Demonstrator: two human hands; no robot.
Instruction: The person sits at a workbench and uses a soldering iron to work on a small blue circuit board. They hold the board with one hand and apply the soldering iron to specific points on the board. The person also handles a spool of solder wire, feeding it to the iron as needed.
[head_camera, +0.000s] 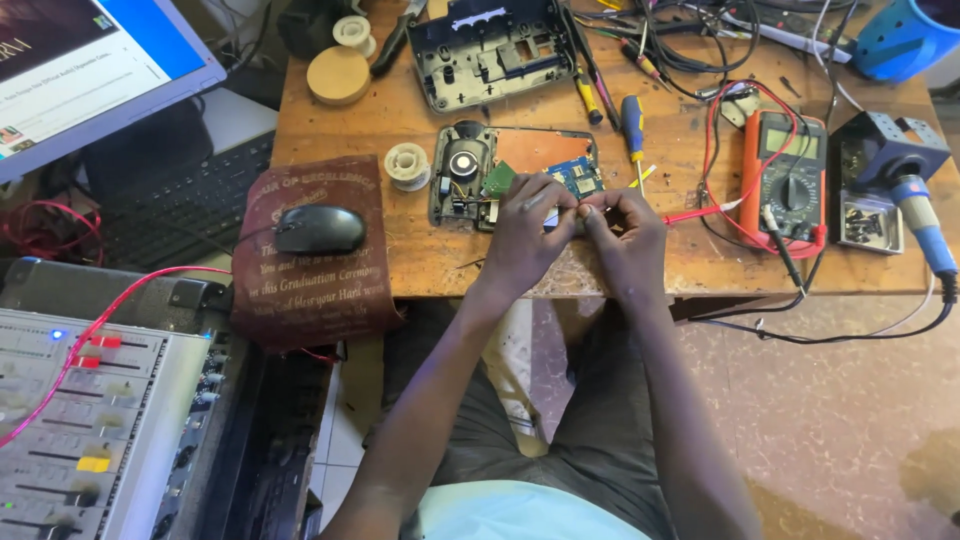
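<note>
while both hands (575, 225) pinch, multimeter (785, 180) and mouse (320, 230) flank them.

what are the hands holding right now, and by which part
Both the left hand and right hand pinch something small between their fingertips over the opened device; what it is cannot be told.

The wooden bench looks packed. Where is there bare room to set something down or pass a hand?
Bare wood on the bench shows between the round wooden disc, the solder spool and the mouse. A strip lies along the front edge right of the hands, below the multimeter. The back right is crowded with wires and screwdrivers.
</note>
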